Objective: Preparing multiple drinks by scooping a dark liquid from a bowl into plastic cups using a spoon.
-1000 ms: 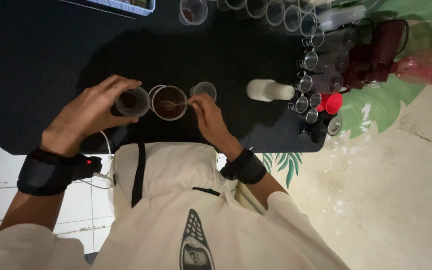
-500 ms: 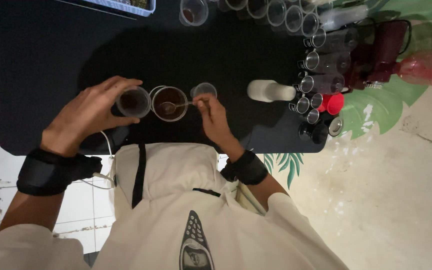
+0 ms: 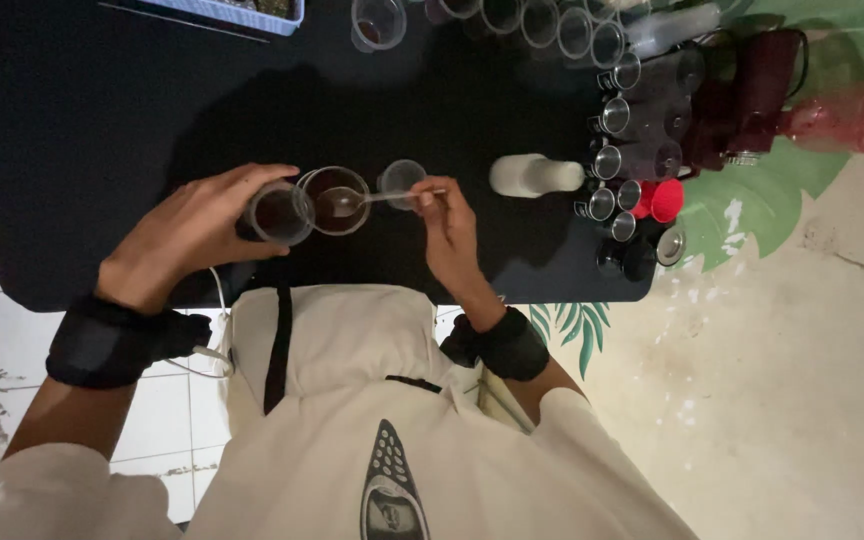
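The left hand (image 3: 187, 235) curls around a small clear cup (image 3: 278, 213) with dark contents, its fingers wrapped over the far side and the thumb closing in from the near side, so the cup is gripped at the table's near middle. Touching that cup on its right stands a wider round cup (image 3: 335, 200) with brown liquid inside. The right hand (image 3: 449, 232) pinches the handle end of a thin spoon (image 3: 372, 198) between thumb and the first fingers, the other fingers folded in beside them; the spoon runs leftward and its bowl sits in the brown liquid of the wider cup. Just behind the spoon's handle, between the wider cup and the right hand, is 1 small empty clear cup (image 3: 402, 181). All of this rests on a black table (image 3: 102, 120). Further right a white bottle (image 3: 537, 176) lies on its side, well apart from the hand, and past it stands a cluster of small metal-rimmed jars (image 3: 617, 160) with a red cap (image 3: 666, 200) among them. Both wrists carry black bands (image 3: 107, 340).
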